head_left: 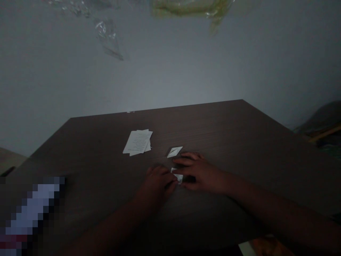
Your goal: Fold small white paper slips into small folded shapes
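A small folded piece of white paper [179, 177] lies on the table between my hands, partly covered by fingers. My left hand [160, 181] is closed, its thumb and fingertips pinching the left edge of this paper. From the other side, my right hand [198, 173] reaches in with fingers spread, a fingertip touching the same paper. Just beyond the right fingertips is another folded paper [174, 152], diamond-shaped with a crease or slit along its middle; no hand is on it.
The dark wooden table [213, 131] stands by a pale wall. A few loose printed sheets [137, 142] overlap left of the hands. A pixelated bright object [34, 209] is at lower left. Clear plastic [109, 39] hangs on the wall. Dim clutter [327, 124] stands beyond the right edge.
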The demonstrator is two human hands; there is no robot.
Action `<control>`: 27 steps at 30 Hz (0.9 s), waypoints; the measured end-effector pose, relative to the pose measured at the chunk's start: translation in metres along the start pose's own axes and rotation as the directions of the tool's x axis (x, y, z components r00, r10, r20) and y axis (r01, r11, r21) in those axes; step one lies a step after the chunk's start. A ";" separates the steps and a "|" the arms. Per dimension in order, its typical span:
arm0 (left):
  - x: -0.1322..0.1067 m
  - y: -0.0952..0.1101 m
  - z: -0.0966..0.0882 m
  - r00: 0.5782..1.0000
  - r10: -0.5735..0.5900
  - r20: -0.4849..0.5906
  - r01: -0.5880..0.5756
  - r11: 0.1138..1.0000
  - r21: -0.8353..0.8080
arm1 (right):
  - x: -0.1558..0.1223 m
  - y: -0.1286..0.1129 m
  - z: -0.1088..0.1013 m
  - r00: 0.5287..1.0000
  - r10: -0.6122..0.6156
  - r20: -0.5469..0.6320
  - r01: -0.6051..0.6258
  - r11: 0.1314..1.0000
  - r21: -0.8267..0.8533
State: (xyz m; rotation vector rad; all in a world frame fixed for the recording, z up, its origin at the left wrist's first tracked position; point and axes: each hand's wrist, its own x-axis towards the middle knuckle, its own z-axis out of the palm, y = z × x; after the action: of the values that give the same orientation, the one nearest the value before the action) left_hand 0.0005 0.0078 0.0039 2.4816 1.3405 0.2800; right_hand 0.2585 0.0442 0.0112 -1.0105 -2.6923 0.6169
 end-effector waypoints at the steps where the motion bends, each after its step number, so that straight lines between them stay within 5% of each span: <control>1: 0.000 -0.001 0.001 1.000 0.008 0.002 -0.008 1.000 -0.001 | 0.001 0.002 0.000 1.000 0.001 -0.010 -0.001 1.000 0.012; 27: 0.001 0.010 -0.006 0.999 -0.038 0.023 0.038 0.999 0.000 | 0.003 0.002 0.005 0.997 0.048 -0.053 -0.048 0.999 0.002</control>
State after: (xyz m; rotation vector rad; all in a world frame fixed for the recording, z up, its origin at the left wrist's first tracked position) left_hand 0.0073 0.0044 0.0128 2.4482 1.3762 0.2423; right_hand 0.2557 0.0462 0.0060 -1.0791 -2.6285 0.5908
